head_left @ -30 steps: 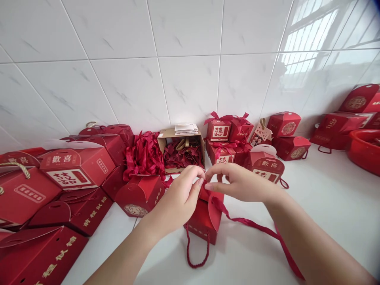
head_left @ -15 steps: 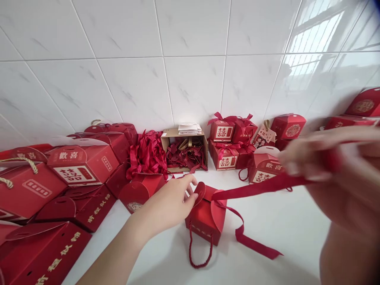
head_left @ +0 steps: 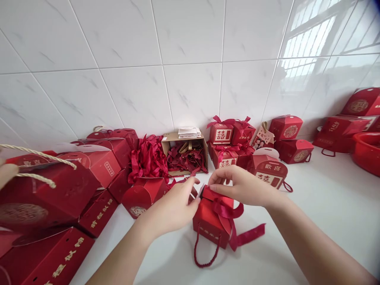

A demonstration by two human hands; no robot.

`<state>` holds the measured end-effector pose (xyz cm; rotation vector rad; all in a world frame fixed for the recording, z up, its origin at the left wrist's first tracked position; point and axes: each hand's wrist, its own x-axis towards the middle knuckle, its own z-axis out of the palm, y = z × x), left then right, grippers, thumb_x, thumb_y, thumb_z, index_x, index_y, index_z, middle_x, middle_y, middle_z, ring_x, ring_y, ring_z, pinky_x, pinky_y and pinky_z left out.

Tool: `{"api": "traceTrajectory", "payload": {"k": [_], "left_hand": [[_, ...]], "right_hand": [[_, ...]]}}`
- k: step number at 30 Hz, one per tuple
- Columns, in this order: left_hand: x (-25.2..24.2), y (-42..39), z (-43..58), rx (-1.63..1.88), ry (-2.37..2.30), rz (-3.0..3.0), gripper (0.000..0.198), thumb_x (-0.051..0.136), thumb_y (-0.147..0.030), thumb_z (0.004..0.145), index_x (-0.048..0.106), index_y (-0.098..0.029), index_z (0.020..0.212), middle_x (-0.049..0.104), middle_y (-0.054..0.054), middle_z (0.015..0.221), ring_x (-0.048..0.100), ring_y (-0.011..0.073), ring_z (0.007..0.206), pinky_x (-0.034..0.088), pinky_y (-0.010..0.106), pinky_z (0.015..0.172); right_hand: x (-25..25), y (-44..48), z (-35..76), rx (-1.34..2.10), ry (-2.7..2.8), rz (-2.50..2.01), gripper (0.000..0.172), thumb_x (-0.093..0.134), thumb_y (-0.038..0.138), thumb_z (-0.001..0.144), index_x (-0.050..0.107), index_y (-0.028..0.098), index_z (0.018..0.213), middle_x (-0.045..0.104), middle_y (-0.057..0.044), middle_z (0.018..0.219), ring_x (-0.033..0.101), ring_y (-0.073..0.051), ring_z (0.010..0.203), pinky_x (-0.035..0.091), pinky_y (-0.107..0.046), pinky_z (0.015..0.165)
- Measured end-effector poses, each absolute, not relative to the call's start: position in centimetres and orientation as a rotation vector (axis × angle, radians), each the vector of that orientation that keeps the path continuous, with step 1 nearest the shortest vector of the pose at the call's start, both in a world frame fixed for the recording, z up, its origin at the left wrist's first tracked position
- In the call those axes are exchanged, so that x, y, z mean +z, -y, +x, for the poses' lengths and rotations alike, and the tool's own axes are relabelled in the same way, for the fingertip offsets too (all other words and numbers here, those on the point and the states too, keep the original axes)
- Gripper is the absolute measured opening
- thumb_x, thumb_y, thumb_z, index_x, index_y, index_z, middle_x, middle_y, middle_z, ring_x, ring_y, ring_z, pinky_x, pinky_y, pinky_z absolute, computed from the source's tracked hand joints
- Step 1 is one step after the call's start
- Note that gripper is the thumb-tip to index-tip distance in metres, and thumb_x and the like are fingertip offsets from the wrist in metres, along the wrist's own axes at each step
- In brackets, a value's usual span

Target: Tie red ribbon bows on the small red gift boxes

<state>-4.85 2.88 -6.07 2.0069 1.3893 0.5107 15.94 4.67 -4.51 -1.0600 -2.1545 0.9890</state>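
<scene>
A small red gift box (head_left: 212,221) stands on the white tabletop, its dark red cord handle (head_left: 204,264) hanging at the front. My left hand (head_left: 175,206) is closed on the box's raised left flap, thumb against the fingers. My right hand (head_left: 237,184) pinches a dark red ribbon (head_left: 227,209) above the box top, close to the left hand. The ribbon loops over the right flap, and its loose tail (head_left: 252,234) lies on the table to the right. The fingertips partly hide the ribbon's end.
Red boxes (head_left: 78,160) are stacked at the left, where another person's hand (head_left: 7,172) is by a rope handle. Behind are bunched ribbons (head_left: 150,158), an open carton (head_left: 185,174) and bow-tied boxes (head_left: 221,134). A red basin (head_left: 368,154) stands far right.
My right hand has come from the far right to the box, bringing the ribbon over its top. At the left, another person's hand has appeared and a rope-handled box there has shifted.
</scene>
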Motion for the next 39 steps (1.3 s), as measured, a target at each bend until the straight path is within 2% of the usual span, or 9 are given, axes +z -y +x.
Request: {"api": "traceTrajectory", "payload": {"k": [5,9,12,15,18,22,30,36,39], "left_hand": [[-6.0,-3.0,-4.4,0.511,-1.35,1.98,0.035,0.045,-0.038,0.089,0.048,-0.028,0.122,0.067,0.005,0.098,0.064,0.0198,0.076,0.041,0.025,0.054],[-5.9,-3.0,-4.2,0.42,-1.375,1.928,0.041,0.048,-0.036,0.087,0.042,-0.03,0.127,0.066,0.003,0.093,0.063,0.0186,0.074,0.041,0.025,0.056],[-5.9,-3.0,-4.1,0.407,-1.365,1.89,0.045,0.05,-0.043,0.085,0.042,-0.029,0.127,0.065,0.003,0.092,0.061,0.019,0.074,0.042,0.026,0.059],[-6.0,-3.5,-4.1,0.412,-1.339,1.762,0.039,0.042,-0.049,0.088,0.046,-0.027,0.121,0.064,0.002,0.087,0.062,0.019,0.074,0.045,0.028,0.063],[-6.1,-4.1,-4.1,0.415,-1.276,1.659,0.026,0.037,-0.037,0.09,0.053,-0.023,0.106,0.063,0.001,0.089,0.063,0.0178,0.077,0.047,0.029,0.069],[-6.2,-4.3,-4.1,0.399,-1.293,1.713,0.018,0.044,-0.031,0.087,0.055,-0.022,0.095,0.061,-0.001,0.082,0.058,0.0152,0.071,0.042,0.025,0.062],[-6.8,-4.5,-4.4,0.462,-1.267,1.86,0.021,0.044,-0.039,0.089,0.053,-0.021,0.087,0.058,-0.001,0.076,0.048,0.0126,0.061,0.037,0.024,0.056],[-7.2,-4.6,-4.0,0.505,-1.258,1.918,0.018,0.046,-0.036,0.087,0.055,-0.02,0.085,0.064,0.001,0.081,0.056,0.016,0.069,0.04,0.025,0.059],[-6.9,-4.8,-4.1,0.499,-1.271,1.923,0.018,0.046,-0.035,0.086,0.056,-0.02,0.083,0.065,0.002,0.078,0.058,0.0162,0.067,0.04,0.025,0.058]], "right_hand": [[-5.5,-5.1,15.0,0.915,2.139,-1.248,0.012,0.053,0.023,0.082,0.057,0.021,0.093,0.061,0.002,0.077,0.051,-0.012,0.065,0.04,-0.025,0.058],[-6.0,-5.3,14.7,0.909,2.12,-1.269,0.01,0.053,0.018,0.081,0.053,0.021,0.09,0.063,0.002,0.076,0.052,-0.012,0.066,0.039,-0.025,0.058],[-6.2,-5.5,14.5,0.933,2.115,-1.238,0.012,0.053,0.014,0.079,0.051,0.021,0.089,0.064,0.003,0.077,0.054,-0.013,0.068,0.04,-0.025,0.06],[-6.3,-5.6,14.5,0.975,2.122,-1.218,0.016,0.053,0.011,0.078,0.051,0.021,0.09,0.064,0.003,0.077,0.054,-0.012,0.068,0.04,-0.024,0.061],[-6.2,-5.7,14.4,0.997,2.117,-1.211,0.015,0.053,0.012,0.078,0.051,0.021,0.09,0.065,0.003,0.078,0.054,-0.012,0.067,0.04,-0.023,0.059],[-6.4,-5.8,14.5,1.006,2.119,-1.194,0.018,0.054,0.013,0.075,0.051,0.022,0.091,0.067,0.002,0.083,0.056,-0.012,0.07,0.04,-0.023,0.06],[-7.2,-6.1,14.3,0.987,2.087,-1.173,0.02,0.056,0.014,0.071,0.051,0.023,0.089,0.066,0.004,0.077,0.057,-0.012,0.067,0.04,-0.021,0.057],[-6.9,-6.0,14.2,0.991,2.092,-1.204,0.022,0.058,0.014,0.071,0.052,0.022,0.091,0.064,0.003,0.077,0.057,-0.012,0.068,0.041,-0.022,0.059],[-6.3,-5.9,14.8,0.956,2.123,-1.229,0.022,0.06,0.018,0.074,0.054,0.022,0.094,0.065,0.001,0.083,0.059,-0.014,0.074,0.044,-0.025,0.063]]}}
